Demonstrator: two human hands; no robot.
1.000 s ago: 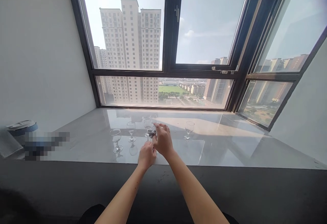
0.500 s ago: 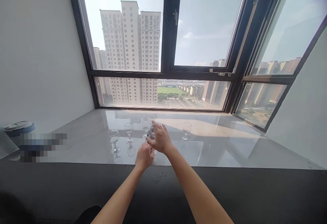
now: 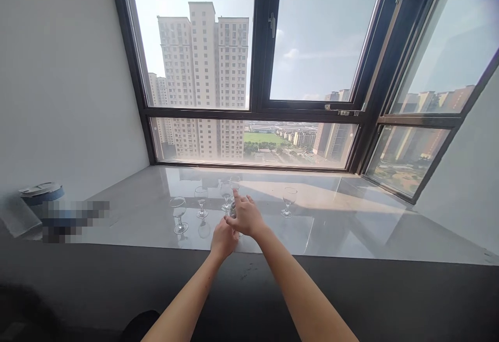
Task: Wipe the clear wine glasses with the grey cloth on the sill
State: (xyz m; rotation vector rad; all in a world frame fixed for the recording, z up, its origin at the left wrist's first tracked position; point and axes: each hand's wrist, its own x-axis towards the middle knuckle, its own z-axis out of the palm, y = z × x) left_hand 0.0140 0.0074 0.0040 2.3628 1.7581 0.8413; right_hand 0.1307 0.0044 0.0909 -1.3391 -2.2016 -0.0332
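My left hand (image 3: 224, 239) is closed low over the sill, apparently round a stemmed glass; only a bit of clear rim or foot shows beside it. My right hand (image 3: 246, 216) lies just above and right of it, fingers stretched forward and apart. A small grey patterned thing (image 3: 233, 209) shows between the hands, mostly hidden. Clear stemmed glasses stand upright around: one at the left (image 3: 179, 216), another behind it (image 3: 201, 201), a third just beyond my hands (image 3: 225, 194), one farther back (image 3: 234, 181), and one alone to the right (image 3: 289, 201).
The glossy grey windowsill (image 3: 343, 233) ends at a front edge over a dark wall face (image 3: 312, 290). A dark-framed window (image 3: 257, 113) rises behind. At far left stands a round tub with a blue band (image 3: 42, 194), beside a blurred-out patch. White walls flank both sides.
The view has shifted slightly, moving everything a little to the right in the picture. My right fingers look closer together, and less of the grey thing shows. The standing glasses keep their places.
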